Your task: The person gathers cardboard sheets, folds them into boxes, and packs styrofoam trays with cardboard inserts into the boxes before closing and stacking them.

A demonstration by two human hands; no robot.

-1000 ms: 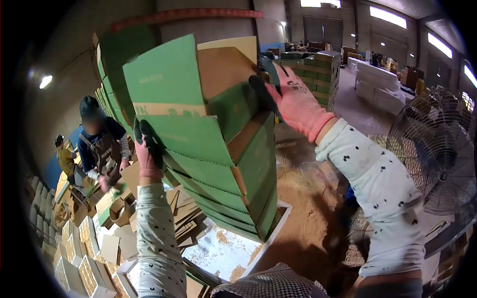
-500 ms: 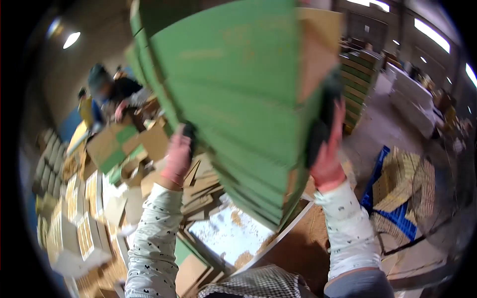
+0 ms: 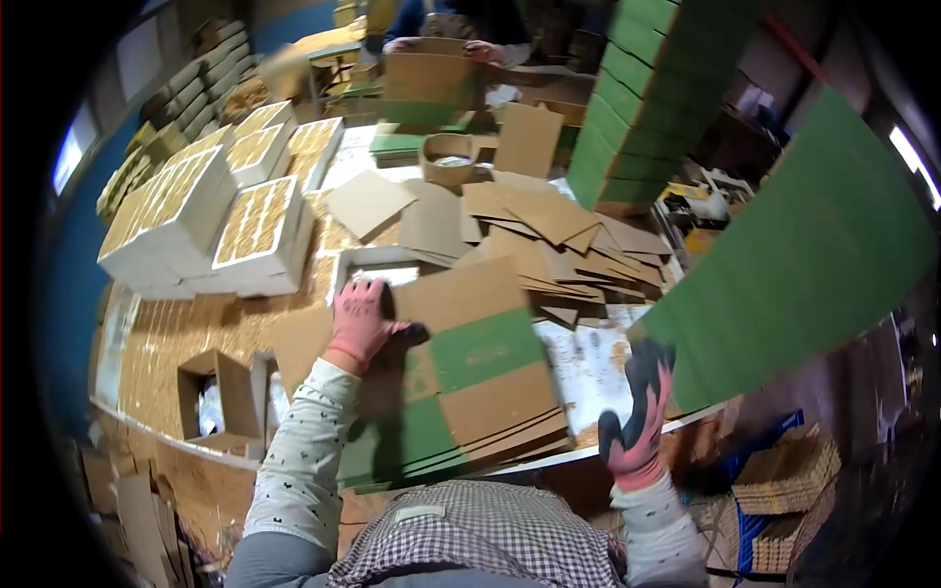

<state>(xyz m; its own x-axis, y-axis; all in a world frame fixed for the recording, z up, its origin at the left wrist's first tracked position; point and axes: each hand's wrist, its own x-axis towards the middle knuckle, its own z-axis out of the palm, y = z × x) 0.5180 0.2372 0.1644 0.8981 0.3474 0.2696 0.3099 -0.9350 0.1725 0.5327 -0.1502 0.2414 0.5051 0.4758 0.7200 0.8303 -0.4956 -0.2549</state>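
Observation:
My left hand (image 3: 363, 321), in a pink glove with dark fingertips, lies with fingers spread on a stack of flattened brown-and-green cardboard boxes (image 3: 480, 353). My right hand (image 3: 642, 416), in a similar glove, is raised at the table's front edge with thumb and fingers apart, nothing visible between them. Its fingertips are beside the lower left corner of a large green cardboard panel (image 3: 804, 265) that leans at the right; whether they touch it I cannot tell. Loose brown cardboard pieces (image 3: 549, 220) lie beyond the stack.
White blocks with tan tops (image 3: 260, 220) stand at the left on the table. A tall green box stack (image 3: 627, 98) rises at the back right. A co-worker (image 3: 456, 29) holds a cardboard sheet (image 3: 426, 83) across the table. An open small box (image 3: 221, 402) sits front left.
The green cardboard stack that was between both hands is out of them. My left hand now rests on flattened boxes and my right hand is lower. The view has turned left and down.

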